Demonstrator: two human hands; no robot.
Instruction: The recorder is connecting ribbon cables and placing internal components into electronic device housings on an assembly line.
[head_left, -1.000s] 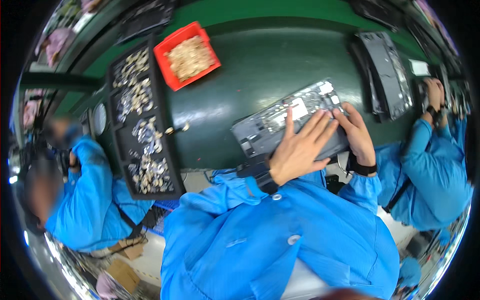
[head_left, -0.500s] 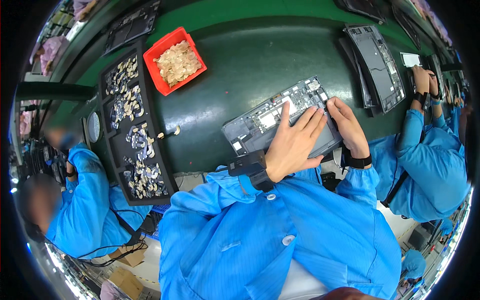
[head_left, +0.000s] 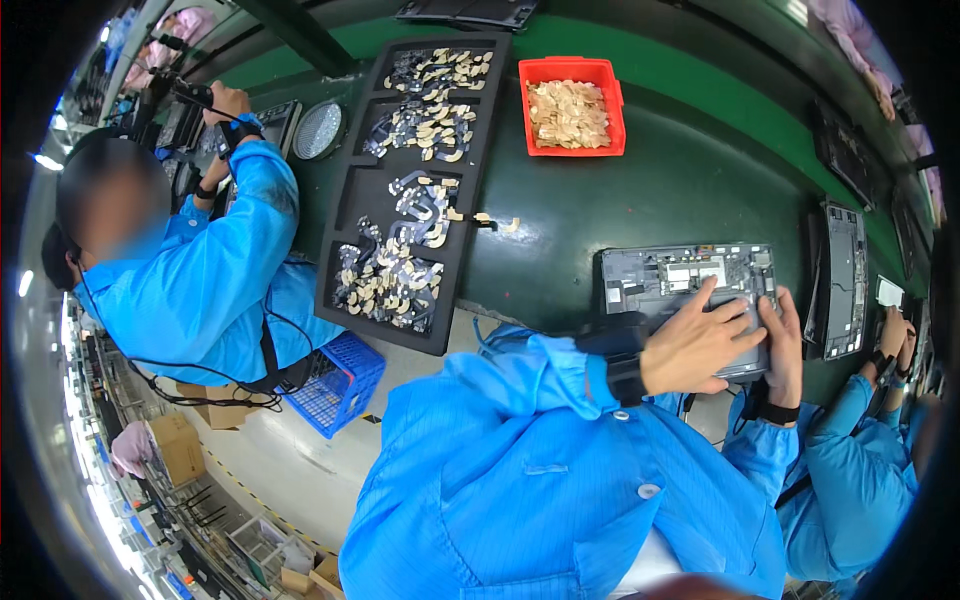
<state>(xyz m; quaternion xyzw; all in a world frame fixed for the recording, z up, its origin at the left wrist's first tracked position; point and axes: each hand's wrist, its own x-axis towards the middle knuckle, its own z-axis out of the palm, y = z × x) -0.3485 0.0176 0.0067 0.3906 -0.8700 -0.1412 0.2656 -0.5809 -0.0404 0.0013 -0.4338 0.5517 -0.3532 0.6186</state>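
An opened laptop base (head_left: 640,291) with its circuit board exposed lies at the front right of the green table. My left hand (head_left: 700,345) rests across its board and lower right part, palm down, fingers spread. At the base's right edge, my right hand (head_left: 785,340) grips the side, thumb and fingers close to my left fingertips. What my right fingers touch underneath is hidden. Both wrists wear dark bands, and a bulky black device (head_left: 615,355) sits on the left one.
A black compartment tray (head_left: 468,200) of small flex cables stands to the left, with a loose cable (head_left: 496,223) beside it. Beyond is a red bin (head_left: 616,140) of tan pieces. More laptop parts (head_left: 843,280) stand at right. Co-workers in blue (head_left: 230,250) sit on both sides.
The whole view has swung, so the tray, bin and laptop base appear farther right. The laptop base now looks less tilted. Both hands stay on it in nearly the same pose.
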